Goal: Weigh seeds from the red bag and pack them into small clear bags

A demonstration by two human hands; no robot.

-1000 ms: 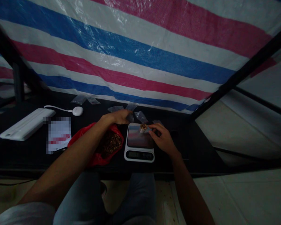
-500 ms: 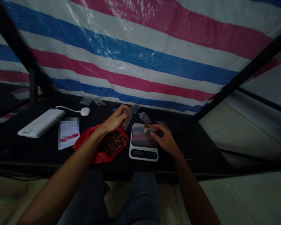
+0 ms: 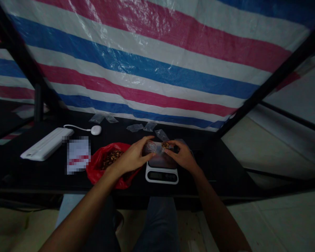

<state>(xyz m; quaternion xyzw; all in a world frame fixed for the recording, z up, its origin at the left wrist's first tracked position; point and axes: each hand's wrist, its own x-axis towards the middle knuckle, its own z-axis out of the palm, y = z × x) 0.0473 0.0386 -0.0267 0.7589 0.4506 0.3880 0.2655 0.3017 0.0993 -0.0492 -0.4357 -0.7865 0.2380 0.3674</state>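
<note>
My left hand (image 3: 136,153) has its fingers and thumb around a small clear plastic bag (image 3: 151,147), held over the kitchen scale (image 3: 161,176). My right hand (image 3: 183,154) grips a small cup filled with brown pieces (image 3: 165,144), right beside the plastic bag. The cup's wall is mostly hidden by fingers and the bag. Below my left forearm lies a red plastic bag (image 3: 94,166), open at the top, holding many small brown pieces (image 3: 111,159). My left hand and wrist cover part of it.
Several clear bags (image 3: 135,127) lie along the back of the black table (image 3: 47,178). At the left are a long white device (image 3: 47,144), a round white piece (image 3: 96,130) on a cable, and a blurred-out item (image 3: 78,154). A striped sheet (image 3: 147,70) hangs behind.
My left hand has moved right with the clear bag, from above the red bag to over the scale, close to the cup. My right hand stays nearly in place. The view has shifted slightly.
</note>
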